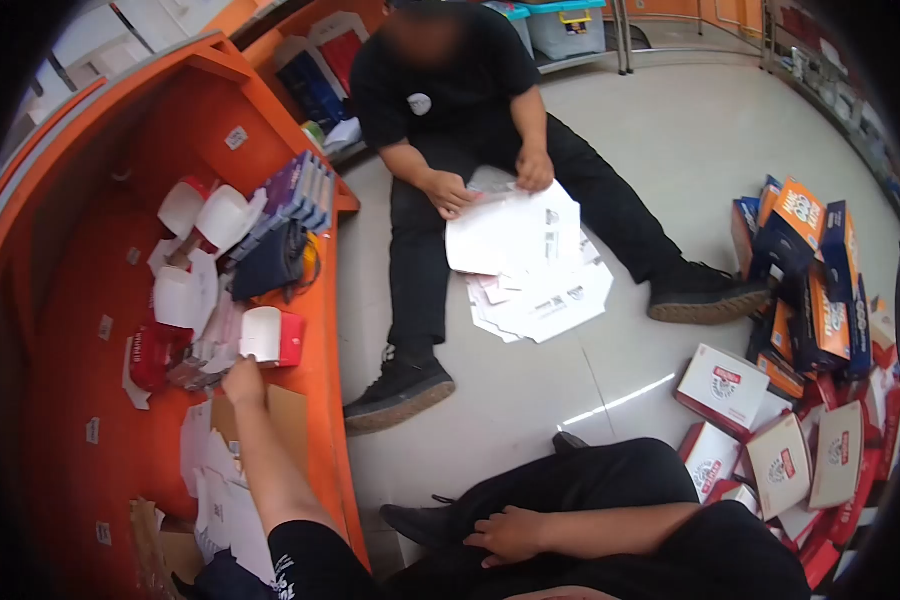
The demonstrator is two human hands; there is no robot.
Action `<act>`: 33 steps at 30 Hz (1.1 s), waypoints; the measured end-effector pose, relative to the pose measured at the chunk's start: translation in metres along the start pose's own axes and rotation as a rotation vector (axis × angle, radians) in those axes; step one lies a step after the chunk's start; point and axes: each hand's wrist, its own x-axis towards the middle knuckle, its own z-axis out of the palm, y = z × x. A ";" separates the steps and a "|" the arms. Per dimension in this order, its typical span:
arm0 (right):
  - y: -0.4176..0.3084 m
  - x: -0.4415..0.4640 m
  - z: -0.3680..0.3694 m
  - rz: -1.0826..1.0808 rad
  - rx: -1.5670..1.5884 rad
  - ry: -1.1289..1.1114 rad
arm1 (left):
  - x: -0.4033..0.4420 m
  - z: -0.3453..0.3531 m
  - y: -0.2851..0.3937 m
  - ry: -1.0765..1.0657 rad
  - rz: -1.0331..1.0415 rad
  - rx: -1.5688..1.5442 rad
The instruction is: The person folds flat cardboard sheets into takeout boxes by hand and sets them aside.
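One red-and-white carton [273, 337] sits open on the orange shelf [322, 425], within reach | left hand [243, 383] at its near edge, perhaps steadying it; can't tell how tightly fingers close | right hand [510, 535] rests on the leg [615, 475], loosely spread, nothing held

The orange shelf [60, 380] looks smooth and hard, with a soft sheen. On it, the red-and-white box [290, 338] is smooth, faintly glossy paperboard; the brown cardboard [285, 410] is plain and matt. Beside the shelf, the floor [530, 390] is glossy tile, streaked with reflected light. Across from the shelf, the white sheets [520, 240] are smooth card, and the folded boxes [727, 385] farther from it are printed card. Beyond the shelf's far end, the tub [567, 32] is translucent plastic.
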 end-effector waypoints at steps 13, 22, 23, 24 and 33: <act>0.045 0.037 -0.006 0.229 0.916 0.776 | -0.180 -0.072 -0.005 0.851 0.569 -1.444; 0.035 0.021 -0.027 -0.212 2.216 0.381 | -0.332 -0.037 0.056 0.263 0.661 -2.302; 0.040 0.023 -0.020 -0.336 2.183 0.303 | -0.343 -0.037 0.054 0.276 0.542 -2.216; 0.042 0.018 -0.019 -0.393 2.173 0.295 | -0.354 -0.041 0.053 0.282 0.423 -2.126; 0.034 -0.020 -0.022 -0.369 2.076 0.583 | -0.367 -0.036 0.079 0.397 0.194 -2.121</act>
